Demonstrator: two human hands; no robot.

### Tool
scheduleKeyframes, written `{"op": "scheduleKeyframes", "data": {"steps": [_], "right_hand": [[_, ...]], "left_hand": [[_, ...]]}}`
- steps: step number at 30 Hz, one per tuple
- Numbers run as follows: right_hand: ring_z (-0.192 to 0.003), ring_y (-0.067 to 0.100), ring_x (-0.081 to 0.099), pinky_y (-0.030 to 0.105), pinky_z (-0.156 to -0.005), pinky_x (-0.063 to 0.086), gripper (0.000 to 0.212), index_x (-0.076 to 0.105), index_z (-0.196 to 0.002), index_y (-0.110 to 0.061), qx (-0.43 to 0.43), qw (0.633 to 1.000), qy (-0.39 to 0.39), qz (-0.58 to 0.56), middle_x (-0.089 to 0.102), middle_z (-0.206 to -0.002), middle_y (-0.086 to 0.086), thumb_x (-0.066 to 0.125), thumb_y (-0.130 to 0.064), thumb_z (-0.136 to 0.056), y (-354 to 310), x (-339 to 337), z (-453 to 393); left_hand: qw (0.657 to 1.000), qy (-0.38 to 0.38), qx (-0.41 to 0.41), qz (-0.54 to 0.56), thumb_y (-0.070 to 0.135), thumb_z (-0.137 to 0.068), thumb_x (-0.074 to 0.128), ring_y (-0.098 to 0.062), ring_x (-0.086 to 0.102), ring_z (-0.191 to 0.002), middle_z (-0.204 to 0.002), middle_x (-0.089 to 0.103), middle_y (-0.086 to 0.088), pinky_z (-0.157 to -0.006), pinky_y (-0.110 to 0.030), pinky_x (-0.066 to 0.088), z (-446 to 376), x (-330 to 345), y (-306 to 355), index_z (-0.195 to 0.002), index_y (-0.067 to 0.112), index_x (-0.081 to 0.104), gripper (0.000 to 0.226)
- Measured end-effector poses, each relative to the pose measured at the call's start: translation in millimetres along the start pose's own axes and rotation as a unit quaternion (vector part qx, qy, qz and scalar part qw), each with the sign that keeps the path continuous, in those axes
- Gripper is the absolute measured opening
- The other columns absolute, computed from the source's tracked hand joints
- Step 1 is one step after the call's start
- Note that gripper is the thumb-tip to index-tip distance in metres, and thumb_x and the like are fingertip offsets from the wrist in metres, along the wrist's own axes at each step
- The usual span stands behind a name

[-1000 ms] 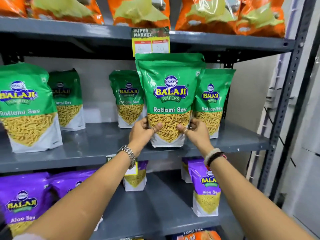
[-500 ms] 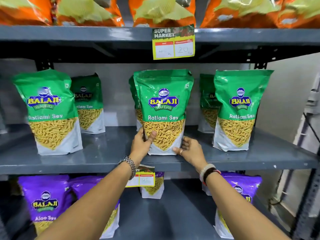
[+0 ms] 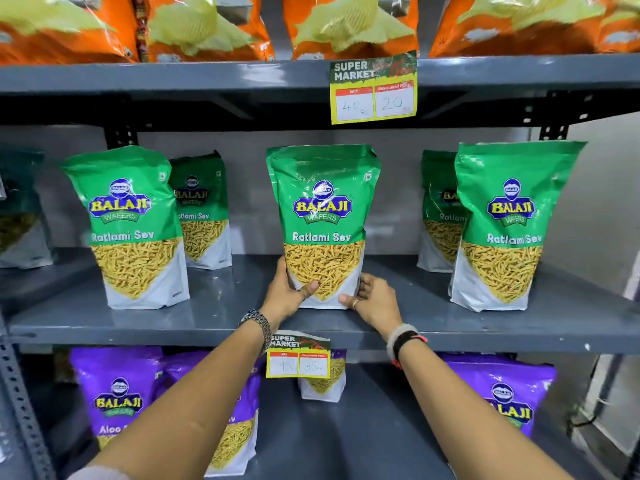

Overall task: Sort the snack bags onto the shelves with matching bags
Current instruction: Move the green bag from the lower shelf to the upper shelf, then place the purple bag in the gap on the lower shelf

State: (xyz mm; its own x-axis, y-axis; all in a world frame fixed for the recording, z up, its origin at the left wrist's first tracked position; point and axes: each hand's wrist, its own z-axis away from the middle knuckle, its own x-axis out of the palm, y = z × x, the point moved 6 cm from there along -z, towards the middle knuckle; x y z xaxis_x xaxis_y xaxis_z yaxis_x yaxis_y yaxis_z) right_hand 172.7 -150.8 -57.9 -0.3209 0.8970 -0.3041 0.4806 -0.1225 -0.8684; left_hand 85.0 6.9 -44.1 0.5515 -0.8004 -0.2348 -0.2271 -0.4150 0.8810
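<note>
Bare forearms, silver link watch (image 3: 258,322) left wrist, black and white bands (image 3: 403,341) right wrist

The middle shelf (image 3: 221,306) has bare room on both sides of the green bag in the middle (image 3: 322,223). To its left, a wide open gap reaches to the front left green bag (image 3: 133,230), with a smaller-looking bag (image 3: 204,213) standing farther back. To its right, another open gap reaches to the right green bag (image 3: 509,226). The top shelf (image 3: 173,76) hangs low over the bag tops, and a price tag (image 3: 374,88) dangles down from its edge. The left hand (image 3: 289,296) and right hand (image 3: 375,301) block the bag's bottom corners. Below, the lower shelf (image 3: 363,427) is bare between the purple bags (image 3: 121,400).
</note>
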Motion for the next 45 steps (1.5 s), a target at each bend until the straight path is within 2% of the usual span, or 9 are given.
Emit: {"op": "scheduleKeyframes", "data": {"steps": [4, 7, 15, 22, 26, 33, 38, 41, 45], "right_hand": [[-0.11, 0.016, 0.061, 0.038, -0.104, 0.046, 0.048, 0.057, -0.119, -0.011, -0.011, 1.0, -0.012, 0.023, 0.066, -0.122, 0.005, 0.074, -0.013, -0.074, -3.0, -1.2, 3.0], [-0.119, 0.006, 0.044, 0.023, -0.104, 0.037, 0.058, 0.041, -0.136, -0.009, -0.024, 0.998, 0.034, -0.039, 0.048, -0.131, -0.006, 0.065, -0.01, -0.083, -11.9, -11.9, 20.2], [-0.105, 0.006, 0.064, 0.02, -0.087, 0.052, 0.028, 0.061, -0.105, -0.031, -0.094, 0.985, 0.078, -0.123, 0.07, -0.108, -0.005, 0.061, -0.01, -0.086, -3.6, -16.4, 103.8], [-0.09, 0.01, 0.068, 0.022, -0.077, 0.053, 0.014, 0.066, -0.095, -0.021, 0.007, 0.994, 0.045, -0.098, 0.074, -0.095, 0.002, 0.065, -0.014, -0.083, 57.4, 34.6, 145.0], [-0.081, 0.004, 0.066, 0.016, -0.076, 0.051, 0.015, 0.067, -0.089, -0.025, 0.077, 0.994, -0.006, -0.074, 0.073, -0.09, 0.001, 0.066, -0.011, -0.082, 100.5, 74.0, 147.3], [-0.08, -0.003, 0.063, 0.006, -0.074, 0.047, 0.028, 0.064, -0.107, -0.004, 0.169, 0.982, -0.086, -0.023, 0.069, -0.098, 0.004, 0.067, -0.008, -0.08, 158.0, 161.4, 131.6], [-0.11, 0.011, 0.052, 0.021, -0.094, 0.043, 0.055, 0.049, -0.127, -0.003, 0.223, 0.957, -0.182, -0.028, 0.055, -0.115, 0.0, 0.071, -0.004, -0.076, 183.7, 235.9, 120.5], [-0.109, 0.021, 0.057, 0.044, -0.102, 0.046, 0.055, 0.053, -0.115, -0.018, 0.229, 0.948, -0.221, -0.005, 0.062, -0.113, 0.006, 0.078, -0.007, -0.068, 199.7, 274.8, 116.8], [-0.1, 0.031, 0.066, 0.056, -0.091, 0.051, 0.052, 0.054, -0.106, -0.03, 0.238, 0.944, -0.227, 0.01, 0.07, -0.108, 0.012, 0.08, -0.025, -0.061, 240.3, 305.4, 118.4]], "left_hand": [[1.0, 0.016, -0.008, 0.015, 0.016, -0.074, 0.073, -0.021, 0.046, -0.126, -0.133, 0.051, -0.003, -0.108, -0.036, 0.037, 3.3, -3.6, -6.4, -0.136, 0.018, 0.03, 0.075], [0.997, 0.067, -0.008, 0.036, 0.009, -0.079, 0.067, -0.023, 0.042, -0.131, -0.145, 0.042, -0.008, -0.111, -0.043, 0.036, 12.1, -11.5, -4.1, -0.14, 0.015, 0.026, 0.074], [0.972, 0.202, 0.088, 0.082, 0.008, -0.088, 0.053, 0.0, 0.06, -0.086, -0.103, 0.067, 0.003, -0.075, -0.012, 0.048, 99.7, -34.8, -9.5, -0.11, 0.023, 0.054, 0.026], [0.974, 0.199, -0.044, 0.097, 0.008, -0.088, 0.053, 0.0, 0.061, -0.084, -0.1, 0.067, -0.005, -0.077, -0.022, 0.05, 149.3, -21.6, -97.9, -0.098, 0.021, 0.06, 0.018], [0.966, 0.218, -0.124, 0.065, 0.001, -0.087, 0.051, 0.015, 0.06, -0.076, -0.097, 0.063, -0.004, -0.071, -0.005, 0.046, 158.8, -42.0, -161.3, -0.1, 0.011, 0.058, 0.018], [0.916, 0.281, -0.287, 0.026, 0.006, -0.084, 0.058, -0.02, 0.06, -0.091, -0.103, 0.056, -0.013, -0.079, -0.026, 0.044, 176.2, -99.9, -265.2, -0.109, -0.001, 0.052, 0.027], [0.909, 0.221, -0.352, -0.037, 0.036, -0.065, 0.064, -0.032, 0.063, -0.09, -0.098, 0.064, -0.022, -0.087, -0.049, 0.053, 182.7, -136.4, -361.0, -0.117, -0.001, 0.047, 0.065], [0.925, 0.191, -0.326, -0.03, 0.01, -0.069, 0.067, -0.001, 0.054, -0.062, -0.076, 0.054, -0.006, -0.066, -0.03, 0.052, 175.9, -140.5, -344.9, -0.104, 0.004, 0.048, 0.041], [0.944, 0.139, -0.298, -0.03, -0.01, -0.081, 0.056, 0.012, 0.058, -0.06, -0.095, 0.056, -0.005, -0.06, -0.003, 0.048, 167.7, -135.8, -341.5, -0.12, -0.003, 0.043, 0.042]]}}
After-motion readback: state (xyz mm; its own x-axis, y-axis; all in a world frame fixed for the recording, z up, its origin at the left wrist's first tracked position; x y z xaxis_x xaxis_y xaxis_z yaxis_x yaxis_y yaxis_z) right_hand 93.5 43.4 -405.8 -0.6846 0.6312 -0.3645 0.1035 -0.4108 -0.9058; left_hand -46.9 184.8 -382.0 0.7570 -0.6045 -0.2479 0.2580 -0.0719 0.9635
